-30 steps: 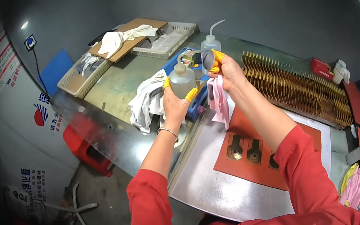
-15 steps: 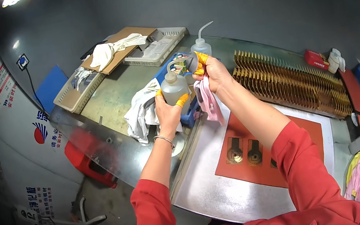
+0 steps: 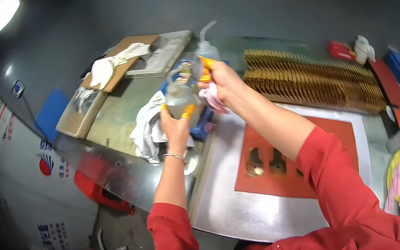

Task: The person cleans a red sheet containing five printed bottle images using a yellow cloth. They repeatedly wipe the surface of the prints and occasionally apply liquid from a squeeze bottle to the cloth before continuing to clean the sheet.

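Note:
My left hand [image 3: 177,124] grips a clear plastic bottle [image 3: 179,98] from below, held upright above the bench's left part. My right hand [image 3: 219,80], with yellow finger cots, pinches a small round grey piece [image 3: 197,67] just above and right of the bottle's top, and also holds a crumpled pink cloth [image 3: 213,98] in its palm. Two brass-coloured parts [image 3: 265,160] lie on an orange mat [image 3: 340,141] below my right forearm.
A white squeeze bottle with a bent spout [image 3: 205,48] stands behind my hands. Long rows of brass plates [image 3: 309,80] fill the bench's right. White rags [image 3: 147,131] lie left, a white tray [image 3: 162,57] and cardboard [image 3: 121,64] behind. A red stool [image 3: 97,190] stands below.
The view has shifted, so my hands sit more centrally. My right hand stays at the bottle's top with the small grey piece now showing between its fingers.

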Available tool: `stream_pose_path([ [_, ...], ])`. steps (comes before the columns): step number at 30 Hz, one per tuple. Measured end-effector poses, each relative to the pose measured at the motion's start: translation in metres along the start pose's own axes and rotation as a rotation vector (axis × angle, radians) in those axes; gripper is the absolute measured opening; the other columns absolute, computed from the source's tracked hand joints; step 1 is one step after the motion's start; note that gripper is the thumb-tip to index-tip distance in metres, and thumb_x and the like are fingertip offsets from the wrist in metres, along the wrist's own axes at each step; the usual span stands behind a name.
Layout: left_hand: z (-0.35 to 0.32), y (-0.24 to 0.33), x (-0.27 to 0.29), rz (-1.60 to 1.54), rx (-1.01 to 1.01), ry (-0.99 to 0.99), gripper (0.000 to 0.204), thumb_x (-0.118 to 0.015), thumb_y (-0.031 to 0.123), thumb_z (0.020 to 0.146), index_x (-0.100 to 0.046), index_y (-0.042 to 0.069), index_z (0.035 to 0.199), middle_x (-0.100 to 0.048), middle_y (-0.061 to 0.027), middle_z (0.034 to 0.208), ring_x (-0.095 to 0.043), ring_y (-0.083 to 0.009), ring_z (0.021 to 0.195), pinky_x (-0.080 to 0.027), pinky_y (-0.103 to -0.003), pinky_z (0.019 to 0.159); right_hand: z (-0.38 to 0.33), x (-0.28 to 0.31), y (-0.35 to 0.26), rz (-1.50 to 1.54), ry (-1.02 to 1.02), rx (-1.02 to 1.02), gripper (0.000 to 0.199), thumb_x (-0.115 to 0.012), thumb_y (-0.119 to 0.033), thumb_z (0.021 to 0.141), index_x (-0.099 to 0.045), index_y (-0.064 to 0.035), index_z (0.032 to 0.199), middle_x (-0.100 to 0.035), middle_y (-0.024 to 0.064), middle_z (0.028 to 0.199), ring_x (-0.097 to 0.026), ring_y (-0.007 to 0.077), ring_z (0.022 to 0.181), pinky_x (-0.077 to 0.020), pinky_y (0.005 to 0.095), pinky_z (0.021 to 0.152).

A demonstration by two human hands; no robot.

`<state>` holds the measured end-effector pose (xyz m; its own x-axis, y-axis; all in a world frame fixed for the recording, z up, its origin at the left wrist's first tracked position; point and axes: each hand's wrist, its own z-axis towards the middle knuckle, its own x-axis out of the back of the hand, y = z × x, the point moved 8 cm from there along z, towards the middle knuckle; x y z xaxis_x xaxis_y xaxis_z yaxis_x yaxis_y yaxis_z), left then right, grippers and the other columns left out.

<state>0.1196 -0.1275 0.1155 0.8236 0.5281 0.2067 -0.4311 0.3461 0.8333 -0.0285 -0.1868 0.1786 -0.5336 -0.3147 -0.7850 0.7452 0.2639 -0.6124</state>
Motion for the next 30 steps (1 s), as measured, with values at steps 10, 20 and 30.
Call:
stream_pose_path([
  [10, -0.010, -0.014, 0.004, 0.184, -0.268, 0.038, 0.063, -0.069, 0.028, 0.082, -0.041, -0.010, 0.123, -0.047, -0.0225, 0.122, -0.045, -0.0306, 0.115, -0.034, -0.037, 0.097, -0.176, 0.041, -0.145, -0.227, 0.330, 0.199, 0.020, -0.045, -0.015, 0.091, -0.055, -0.0067, 0.076, -0.048, 0.0024, 0.061, -0.038, 0.0109, 0.044, -0.0308, 0.0247, 0.039],
  [20, -0.130, 0.064, -0.063, -0.166, -0.227, -0.218, 0.052, -0.064, 0.009, 0.085, -0.040, -0.004, 0.129, -0.046, -0.0140, 0.126, -0.042, -0.0215, 0.118, -0.028, -0.032, 0.103, -0.398, 0.178, -0.146, -1.075, 0.623, -0.031, 0.008, -0.056, -0.007, 0.087, -0.059, -0.0003, 0.085, -0.053, -0.0004, 0.067, -0.047, 0.0054, 0.057, -0.0362, 0.0195, 0.049],
  [30, -0.139, 0.051, -0.071, 0.080, -0.308, -0.181, 0.049, -0.062, 0.005, 0.082, -0.044, -0.003, 0.127, -0.046, -0.0140, 0.124, -0.043, -0.0250, 0.116, -0.029, -0.034, 0.102, -0.354, 0.202, -0.088, -2.106, 0.414, 0.070, 0.014, -0.060, -0.013, 0.081, -0.060, 0.0009, 0.080, -0.060, 0.0183, 0.074, -0.059, 0.0357, 0.068, -0.0465, 0.0439, 0.061],
])
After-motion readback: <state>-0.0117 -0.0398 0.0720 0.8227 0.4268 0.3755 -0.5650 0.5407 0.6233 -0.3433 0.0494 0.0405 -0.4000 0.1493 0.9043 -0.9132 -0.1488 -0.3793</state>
